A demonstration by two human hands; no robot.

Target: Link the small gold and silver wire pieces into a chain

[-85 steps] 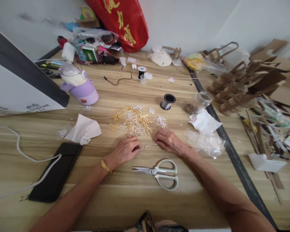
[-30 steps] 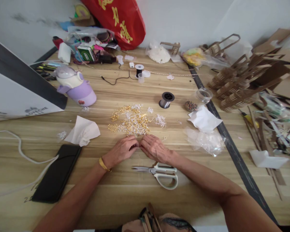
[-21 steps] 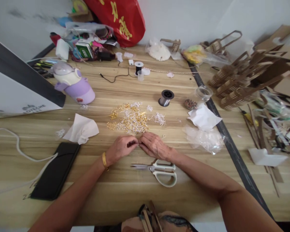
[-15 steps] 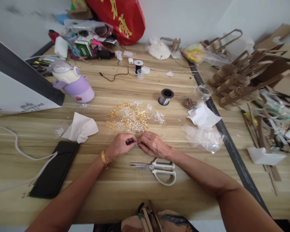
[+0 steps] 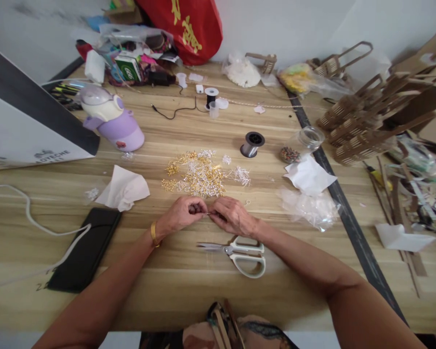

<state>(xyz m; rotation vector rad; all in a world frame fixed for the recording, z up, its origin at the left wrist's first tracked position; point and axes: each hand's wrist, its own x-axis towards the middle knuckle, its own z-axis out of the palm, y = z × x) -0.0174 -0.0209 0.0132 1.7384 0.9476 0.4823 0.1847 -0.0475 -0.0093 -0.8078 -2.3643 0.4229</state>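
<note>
My left hand pinches with thumb and forefinger, and its tips meet those of my right hand. Whatever sits between the fingertips is too small to name. My right hand is curled over, its fingers pressed together. Just beyond both hands lies a pile of gold and silver beads and small findings. A clump of thin silver pins lies at the pile's right side. Nearer to me, below my right hand, rest scissors with white handles, blades pointing left. A gold bracelet circles my left wrist.
Left are a black wallet-like case, a crumpled tissue and a purple bottle. A wire spool, a tipped clear jar and plastic bags lie right. Small woven baskets stand farther right.
The view has shifted slightly, so the table things appear a little to the right. Both hands keep their fingertips together, with hardly any movement.
</note>
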